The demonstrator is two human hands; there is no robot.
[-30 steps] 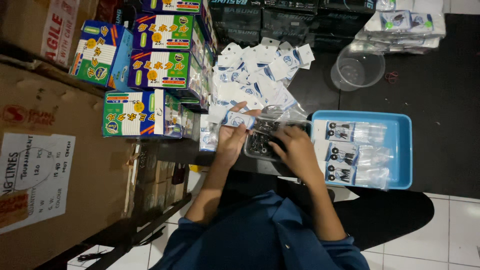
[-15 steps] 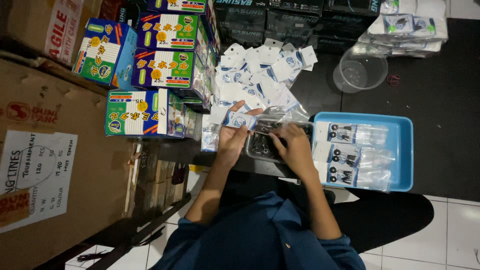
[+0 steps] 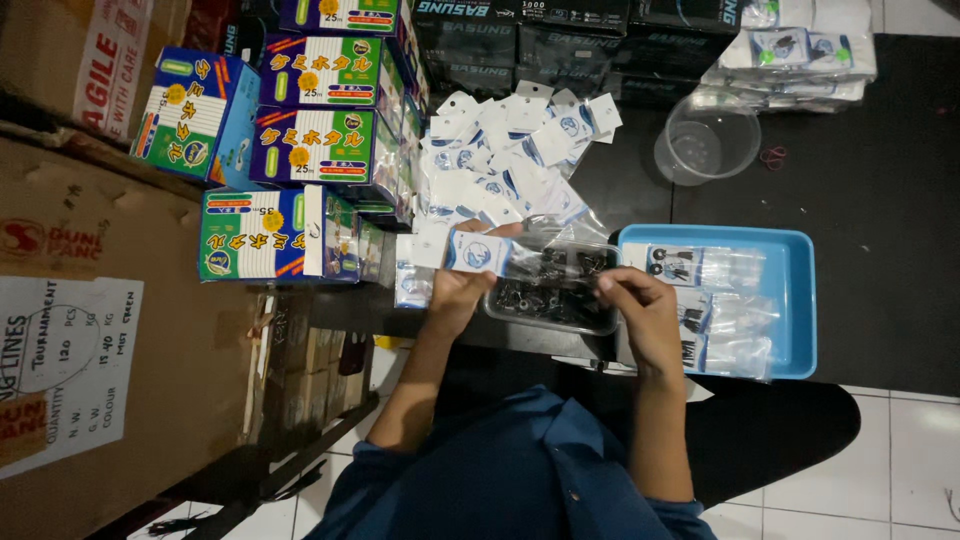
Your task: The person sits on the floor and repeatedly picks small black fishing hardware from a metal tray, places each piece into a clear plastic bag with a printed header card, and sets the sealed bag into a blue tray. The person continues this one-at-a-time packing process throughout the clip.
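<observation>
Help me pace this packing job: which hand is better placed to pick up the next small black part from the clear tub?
Probably the right hand: its fingertips are at the clear tub of small black parts, while the left hand holds a small plastic packet.

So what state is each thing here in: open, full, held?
Small clear packet with white-and-blue card: held in left hand.
Clear plastic container of small dark parts: open, partly filled.
Right hand: fingertips at container's edge.
Blue plastic tray: holds filled packets.
Round clear tub: empty.
</observation>
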